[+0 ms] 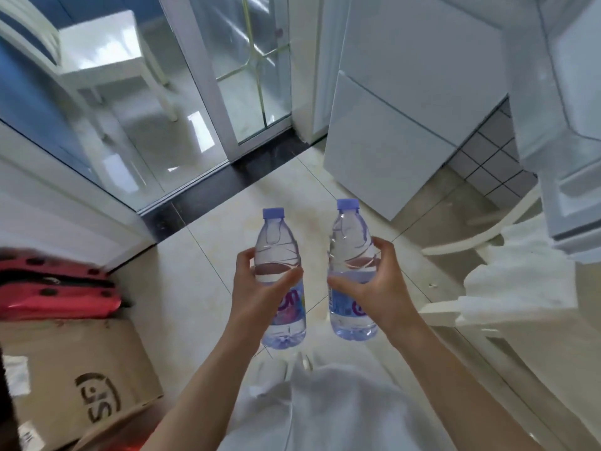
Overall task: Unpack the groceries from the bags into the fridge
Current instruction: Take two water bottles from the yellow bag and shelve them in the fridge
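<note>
Two clear water bottles with blue caps are held upright over the floor. My left hand (pixel 260 284) grips the left bottle (pixel 278 252) around its middle. My right hand (pixel 367 284) grips the right bottle (pixel 349 242) the same way. The white fridge (pixel 406 102) stands ahead to the right, its lower doors shut. An open fridge door (pixel 559 125) with shelves reaches in at the far right. A white plastic bag (pixel 520 275) lies on a white chair at the right.
A cardboard box (pixel 71 379) with a red item (pixel 55 288) on top sits at the lower left. A glass sliding door (pixel 208 76) and its dark threshold (pixel 227 180) lie ahead. A white chair (pixel 100 50) stands beyond the glass. The floor is pale tile.
</note>
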Available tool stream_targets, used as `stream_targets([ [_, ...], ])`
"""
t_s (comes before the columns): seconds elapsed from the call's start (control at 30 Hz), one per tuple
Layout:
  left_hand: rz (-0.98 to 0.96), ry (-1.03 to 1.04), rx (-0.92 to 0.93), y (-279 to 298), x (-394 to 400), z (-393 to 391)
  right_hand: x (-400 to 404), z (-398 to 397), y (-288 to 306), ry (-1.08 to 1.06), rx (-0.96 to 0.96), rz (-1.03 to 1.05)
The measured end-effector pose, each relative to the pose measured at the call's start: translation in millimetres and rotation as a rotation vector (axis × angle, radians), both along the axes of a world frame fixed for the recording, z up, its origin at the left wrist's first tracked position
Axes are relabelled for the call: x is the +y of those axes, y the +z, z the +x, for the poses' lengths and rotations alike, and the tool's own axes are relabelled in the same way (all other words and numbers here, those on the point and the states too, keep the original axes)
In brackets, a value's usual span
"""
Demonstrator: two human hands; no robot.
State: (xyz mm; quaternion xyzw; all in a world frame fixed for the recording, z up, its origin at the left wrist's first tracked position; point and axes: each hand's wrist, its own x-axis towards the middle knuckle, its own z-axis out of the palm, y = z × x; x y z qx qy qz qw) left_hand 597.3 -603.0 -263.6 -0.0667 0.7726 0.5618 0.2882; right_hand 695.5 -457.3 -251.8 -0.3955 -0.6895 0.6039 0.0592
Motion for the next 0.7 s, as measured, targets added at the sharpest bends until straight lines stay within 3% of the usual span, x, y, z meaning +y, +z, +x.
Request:
stream_targets([
  [0.7, 0.152, -0.201, 0.13, 36, 239, -281, 219, -252, 35, -0.201, 0.147, 0.182],
])
